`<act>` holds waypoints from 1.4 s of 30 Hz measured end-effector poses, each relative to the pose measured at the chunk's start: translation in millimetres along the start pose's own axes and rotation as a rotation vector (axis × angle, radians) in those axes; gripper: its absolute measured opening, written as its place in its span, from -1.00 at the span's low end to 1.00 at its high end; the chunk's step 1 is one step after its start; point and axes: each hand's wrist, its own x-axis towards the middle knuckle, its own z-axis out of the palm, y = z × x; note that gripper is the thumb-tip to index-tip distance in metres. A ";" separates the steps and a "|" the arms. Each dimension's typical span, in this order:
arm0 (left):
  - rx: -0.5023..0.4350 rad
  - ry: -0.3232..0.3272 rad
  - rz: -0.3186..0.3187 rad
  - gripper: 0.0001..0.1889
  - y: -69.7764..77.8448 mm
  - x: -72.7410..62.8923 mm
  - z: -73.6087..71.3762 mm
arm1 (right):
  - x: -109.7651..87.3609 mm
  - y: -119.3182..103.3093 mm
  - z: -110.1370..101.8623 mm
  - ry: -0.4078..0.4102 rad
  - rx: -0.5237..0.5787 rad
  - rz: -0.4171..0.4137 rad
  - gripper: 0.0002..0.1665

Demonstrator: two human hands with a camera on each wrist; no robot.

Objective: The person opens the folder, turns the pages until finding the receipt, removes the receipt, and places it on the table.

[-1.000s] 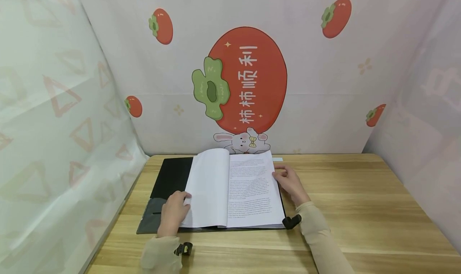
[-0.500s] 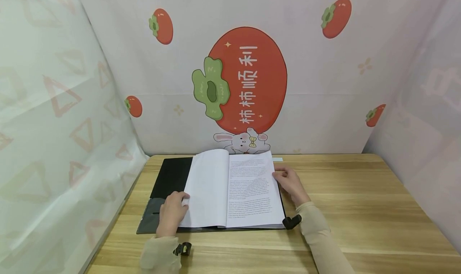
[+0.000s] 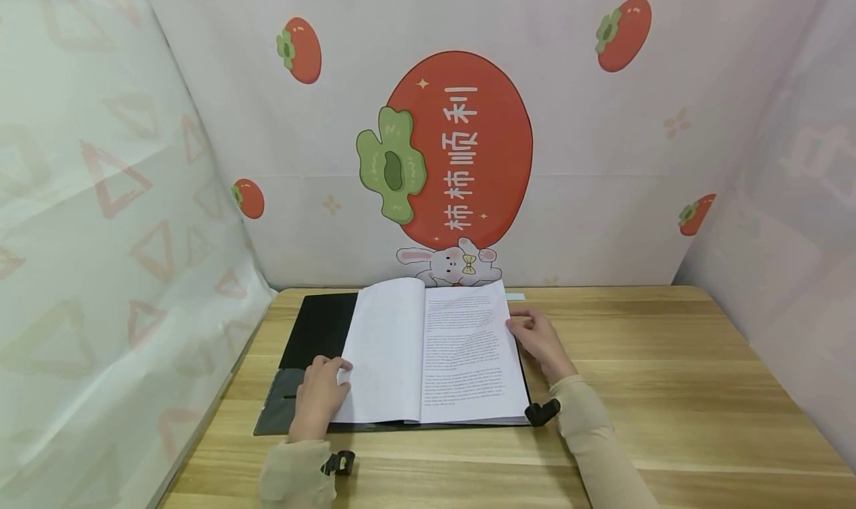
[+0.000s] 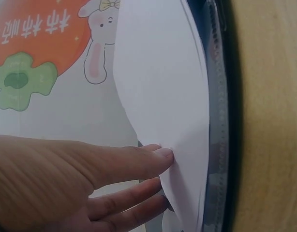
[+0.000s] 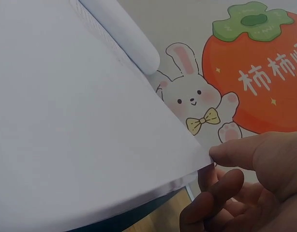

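- White paper [image 3: 384, 353] in a thick, curved pile lies on the left half of the open black folder [image 3: 324, 323]. On the right half is a printed page [image 3: 464, 357] with rows of tiny words.
- Left hand [image 3: 319, 396]: it pinches the left edge of the white paper. Its thumb [image 4: 155, 162] is on top and its fingers [image 4: 129, 193] go behind. My guess is that it holds on there because bent paper likes to spring back.
- Right hand [image 3: 538, 343]: it pinches the printed page at its right edge, toward the far end, thumb on top and fingers below. It likely takes just the edge so the words don't get covered — I can't tell if it has one sheet or more.
- Both hands sit on the outer sides, one left and one right, so it seems the middle can lie open.
- Under it all is the wooden table [image 3: 669, 390]. The folder lies left of the middle, close to the far edge.
- A pale strip [image 3: 515, 296] pokes out past the far right corner — too hidden to name.
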 end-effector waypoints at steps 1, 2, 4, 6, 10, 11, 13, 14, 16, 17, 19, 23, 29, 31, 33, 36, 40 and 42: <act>0.000 0.000 -0.001 -0.72 0.3 -0.2 -0.2 | 0.3 0.4 0.0 -0.001 0.000 0.000 -0.48; -0.001 -0.002 -0.004 -0.72 0.4 -0.2 -0.3 | 0.3 0.5 0.0 -0.001 0.000 -0.002 -0.48; 0.000 -0.003 -0.002 -0.72 0.6 0.1 -0.6 | 0.6 0.8 0.1 -0.004 0.002 -0.004 -0.48; -0.001 -0.009 -0.001 -0.72 1.1 0.3 -1.5 | 0.5 1.0 0.3 -0.006 0.006 -0.007 -0.48; -0.011 -0.021 0.005 -0.71 -0.2 1.3 -2.4 | 0.5 1.5 0.5 -0.007 0.013 -0.013 -0.49; -0.013 -0.022 0.006 -0.71 -0.8 1.4 -2.6 | 0.4 1.7 0.4 -0.005 0.013 -0.016 -0.50; -0.013 -0.024 0.010 -0.71 -2.6 1.9 -2.1 | 0.2 1.9 0.7 -0.005 0.013 -0.026 -0.51; -0.012 -0.028 0.008 -0.71 -3.4 2.2 -2.1 | -0.2 1.9 0.8 -0.005 0.013 -0.029 -0.51; -0.010 -0.035 0.005 -0.71 -4.2 2.7 -1.4 | -0.6 1.8 0.9 -0.005 0.013 -0.033 -0.51; -0.008 -0.040 0.004 -0.70 -4.3 3.0 -1.0 | -0.7 1.6 0.8 -0.004 0.012 -0.032 -0.51; -0.006 -0.057 -0.002 -0.69 -3.7 3.9 -0.6 | -0.8 1.1 0.5 -0.002 0.013 -0.027 -0.50; -0.013 -0.105 -0.019 -0.63 -1.5 5.0 -0.6 | -0.7 0.0 1.1 0.009 0.007 -0.026 -0.49; -0.020 -0.166 -0.020 -0.52 4.3 2.3 -4.1 | -1.0 -1.2 2.3 0.034 0.016 -0.014 -0.49; -0.020 -0.176 -0.010 -0.49 6.2 1.3 -5.0 | -1.3 -1.7 1.9 0.035 0.033 -0.010 -0.50; -0.024 -0.179 -0.002 -0.47 7.5 1.2 -4.8 | -1.5 -1.7 1.2 0.035 0.048 -0.012 -0.52; -0.030 -0.166 0.012 -0.45 5.9 1.9 -0.9 | -2.0 -2.5 0.3 0.023 0.063 -0.017 -0.55; -0.035 -0.152 0.021 -0.45 8.6 0.2 -0.4 | -4.2 -5.0 -0.4 -0.001 0.081 -0.020 -0.60; -0.036 -0.141 0.028 -0.44 13.5 -2.3 -3.2 | -5.4 -6.7 -0.5 -0.012 0.096 -0.020 -0.61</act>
